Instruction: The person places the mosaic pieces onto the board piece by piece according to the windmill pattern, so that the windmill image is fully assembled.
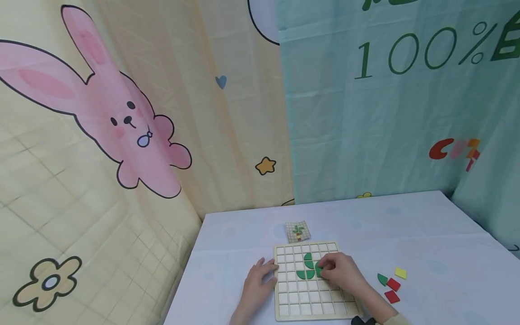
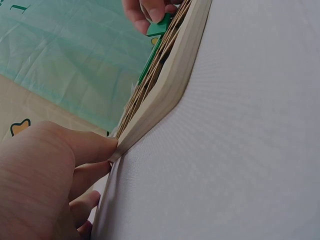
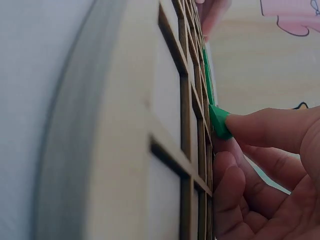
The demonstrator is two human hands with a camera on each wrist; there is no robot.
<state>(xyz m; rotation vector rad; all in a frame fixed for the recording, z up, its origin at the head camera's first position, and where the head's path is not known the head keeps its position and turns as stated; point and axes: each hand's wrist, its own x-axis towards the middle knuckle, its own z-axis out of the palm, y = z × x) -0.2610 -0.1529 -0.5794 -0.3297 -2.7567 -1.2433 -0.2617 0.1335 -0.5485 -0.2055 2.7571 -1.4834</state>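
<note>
A wooden grid board with white square cells lies on the table. My right hand is over its right half and pinches a small green piece between thumb and fingers, close to the grid. Several green rounded pieces sit in cells near the board's middle, just left of that hand. At the board's left edge, my left hand touches the wooden rim with thumb and fingertips, its fingers fairly straight. The right fingers partly cover the held piece in the head view.
Behind the board lies a small card with a gridded plant picture. To the right are a loose green piece, a yellow square and two red squares. Printed curtains hang behind the white table.
</note>
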